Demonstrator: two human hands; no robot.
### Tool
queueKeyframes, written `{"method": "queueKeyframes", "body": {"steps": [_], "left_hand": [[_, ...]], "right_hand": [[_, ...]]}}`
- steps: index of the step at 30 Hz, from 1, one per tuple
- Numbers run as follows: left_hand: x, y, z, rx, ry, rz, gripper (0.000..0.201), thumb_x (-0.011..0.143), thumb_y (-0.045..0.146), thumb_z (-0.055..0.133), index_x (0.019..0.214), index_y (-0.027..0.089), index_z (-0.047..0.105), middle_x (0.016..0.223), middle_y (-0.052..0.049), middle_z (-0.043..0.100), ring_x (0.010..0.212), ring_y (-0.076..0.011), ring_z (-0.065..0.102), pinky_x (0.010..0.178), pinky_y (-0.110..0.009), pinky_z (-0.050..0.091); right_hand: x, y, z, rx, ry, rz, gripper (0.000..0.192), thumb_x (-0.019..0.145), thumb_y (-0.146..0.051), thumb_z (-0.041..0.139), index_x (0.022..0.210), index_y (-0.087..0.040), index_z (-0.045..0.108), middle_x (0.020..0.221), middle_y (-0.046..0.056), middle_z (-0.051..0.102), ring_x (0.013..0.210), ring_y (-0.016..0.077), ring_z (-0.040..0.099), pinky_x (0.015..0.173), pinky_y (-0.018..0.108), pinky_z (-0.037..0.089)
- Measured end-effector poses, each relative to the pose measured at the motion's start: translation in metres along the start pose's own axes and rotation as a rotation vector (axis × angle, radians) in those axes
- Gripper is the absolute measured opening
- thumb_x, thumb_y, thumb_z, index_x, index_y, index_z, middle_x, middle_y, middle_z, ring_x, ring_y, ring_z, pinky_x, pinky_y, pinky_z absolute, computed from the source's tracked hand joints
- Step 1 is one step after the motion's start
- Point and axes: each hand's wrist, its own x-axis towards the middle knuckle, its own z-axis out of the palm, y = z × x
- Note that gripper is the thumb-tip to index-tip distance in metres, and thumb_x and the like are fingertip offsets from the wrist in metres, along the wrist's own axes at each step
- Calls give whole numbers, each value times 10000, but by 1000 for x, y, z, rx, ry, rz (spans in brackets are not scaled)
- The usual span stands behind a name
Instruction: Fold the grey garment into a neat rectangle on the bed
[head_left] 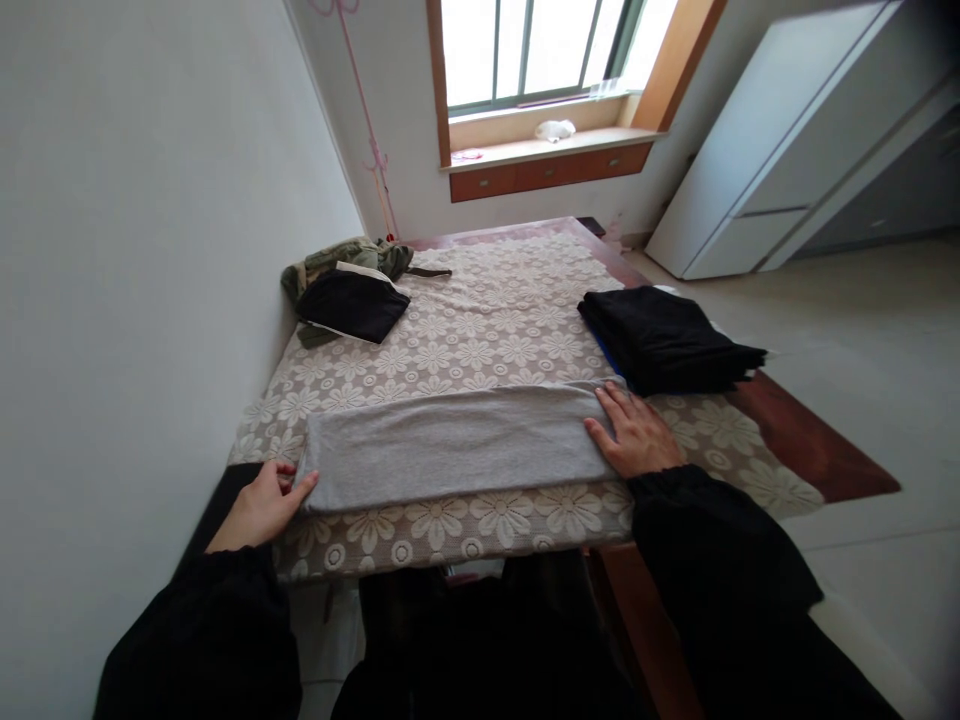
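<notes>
A grey garment (450,445) lies folded into a long strip across the near part of the table, on a floral lace tablecloth (480,330). My left hand (264,505) pinches the strip's left end, thumb on top. At the strip's right end my right hand (636,432) rests flat with its fingers spread, pressing the cloth down. Both arms are in black sleeves.
A stack of folded black clothes (664,340) sits just beyond my right hand. At the far left lie a folded black garment (352,303) and a camouflage one (341,258). A white wall runs along the left; a window sill (547,148) and white cabinet (795,150) stand beyond.
</notes>
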Motion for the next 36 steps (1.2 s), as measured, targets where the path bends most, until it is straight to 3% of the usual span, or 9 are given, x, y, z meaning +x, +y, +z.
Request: {"method": "queueKeyframes", "body": {"steps": [3, 7, 12, 17, 23, 26, 28, 32, 36], "left_hand": [[1, -1, -5, 80, -128, -35, 526, 757, 709, 507, 858, 206, 623, 746, -77, 693, 782, -303, 709, 745, -357, 513], [2, -5, -7, 58, -282, 32, 523, 753, 729, 489, 664, 232, 626, 690, -62, 681, 782, -299, 704, 734, -335, 511], [-1, -7, 2, -221, -91, 32, 421, 670, 638, 646, 781, 232, 631, 765, -30, 703, 802, -269, 698, 722, -317, 540], [-16, -2, 19, -712, -73, -96, 467, 678, 490, 752, 988, 242, 507, 819, -31, 707, 758, -243, 712, 652, -347, 602], [-25, -1, 24, -917, 14, -117, 501, 699, 335, 765, 1047, 267, 411, 850, 7, 637, 673, -186, 679, 543, -308, 603], [-26, -3, 14, -901, -25, -81, 523, 670, 350, 777, 1068, 271, 446, 937, -9, 630, 691, -175, 653, 490, -278, 580], [-27, -7, 4, -879, -80, -66, 653, 650, 391, 794, 1204, 291, 463, 1035, -32, 660, 721, -188, 666, 473, -263, 564], [-21, -20, -11, -879, -256, -55, 962, 567, 447, 860, 1430, 361, 444, 1255, -54, 689, 943, -274, 722, 662, -316, 632], [-2, -26, -8, -877, -164, 6, 806, 597, 534, 812, 1332, 274, 606, 1338, -80, 677, 1295, -332, 590, 1040, -372, 539]], "right_hand": [[0, 0, -1, 4, 10, -2, 626, 1001, -496, 374, 1510, -146, 474, 1565, 103, 474, 1402, 322, 446, 1157, 476, 380], [-1, 0, -1, 18, 22, 2, 614, 994, -485, 389, 1510, -164, 479, 1558, 100, 483, 1396, 324, 456, 1149, 489, 391], [-1, 0, 0, 46, 42, 3, 590, 990, -468, 411, 1475, -150, 520, 1541, 109, 503, 1387, 323, 469, 1146, 479, 406], [-3, 1, -4, 168, 122, 50, 551, 941, -440, 510, 1439, -209, 558, 1463, 101, 578, 1299, 311, 558, 1086, 466, 472], [-7, 9, -15, 446, 410, 218, 384, 919, -442, 524, 1158, -202, 703, 1163, 114, 730, 1040, 278, 700, 954, 422, 556], [-8, 15, -17, 537, 406, 290, 366, 893, -463, 546, 1087, -203, 714, 1031, 102, 759, 902, 267, 730, 873, 419, 580], [-9, 16, -18, 561, 393, 316, 365, 884, -473, 550, 1059, -201, 719, 994, 98, 766, 885, 270, 734, 852, 415, 582], [-9, 12, -21, 570, 380, 321, 359, 892, -469, 541, 1056, -205, 721, 1021, 98, 769, 939, 271, 728, 853, 402, 575], [-8, 9, -23, 540, 369, 319, 351, 892, -472, 536, 1038, -213, 722, 1017, 94, 768, 932, 266, 725, 806, 376, 575]]}}
